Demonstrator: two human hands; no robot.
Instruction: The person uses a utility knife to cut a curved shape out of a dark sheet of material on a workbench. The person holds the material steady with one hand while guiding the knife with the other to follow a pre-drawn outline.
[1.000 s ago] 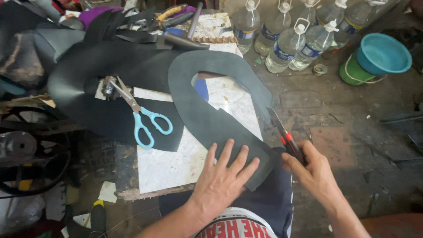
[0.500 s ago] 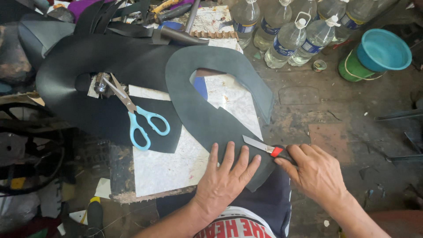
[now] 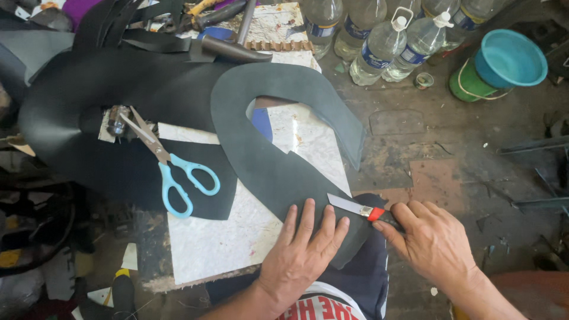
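- A wide black rubber sheet (image 3: 89, 101) sprawls over the left of the worktop (image 3: 207, 249), smooth and faintly glossy, its edges curling down off the side.
- The worktop is a pale, speckled board, scuffed and chipped along its near edge.
- On top lies a dark grey rubber cut-out (image 3: 278, 160), matte and flat, shaped like a thick hook: a broad arch at the far end, then one band running down toward the person's lap.
- The concrete floor (image 3: 427, 154) to the right is stained and patchy.
- A teal plastic basin (image 3: 511, 58) sits tilted on a green bucket (image 3: 462, 86) at the far right, round and smooth.
- Clear plastic bottles (image 3: 379, 47) stand bunched at the far edge, ribbed, with white caps.
- The left hand (image 3: 305, 246) lies flat on the lower end of the cut-out, fingers spread and pressing it down, gripping nothing.
- The right hand (image 3: 435, 243) has its fingers curled tight around the black handle of a utility knife (image 3: 361, 208).
- Scissors (image 3: 172, 163) with light-blue plastic loops and steel blades rest shut on the black sheet, well left of the hands.
- The knife's thin, bright blade, with a red collar, touches the cut-out's right edge just beside the left fingertips.
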